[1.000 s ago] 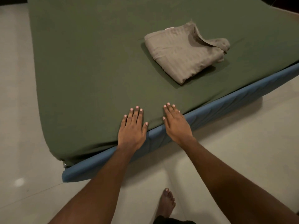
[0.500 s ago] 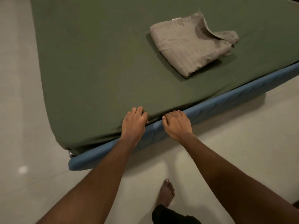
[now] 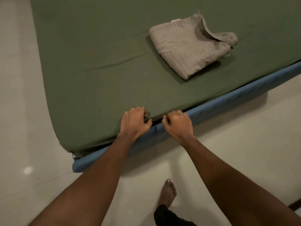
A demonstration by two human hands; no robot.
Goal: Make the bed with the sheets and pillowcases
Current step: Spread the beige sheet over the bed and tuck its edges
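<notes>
A dark green sheet (image 3: 101,59) covers the mattress, which lies on a blue base (image 3: 228,101). My left hand (image 3: 135,122) and my right hand (image 3: 178,123) sit side by side at the near edge of the bed. Both have their fingers curled over the sheet's edge where it meets the blue base, and the fingertips are hidden under the fabric. A folded grey-beige sheet (image 3: 189,49) lies on the bed, farther in and to the right. A long crease runs across the green sheet left of it.
Pale tiled floor (image 3: 236,152) surrounds the bed on the left and near sides. The bed's rounded corner (image 3: 73,154) is at lower left. My bare foot (image 3: 168,194) stands on the floor below my hands.
My hands lay flat on the sheet's edge a second ago. Their fingers have since curled over the edge and pulled toward me. The view has shifted slightly.
</notes>
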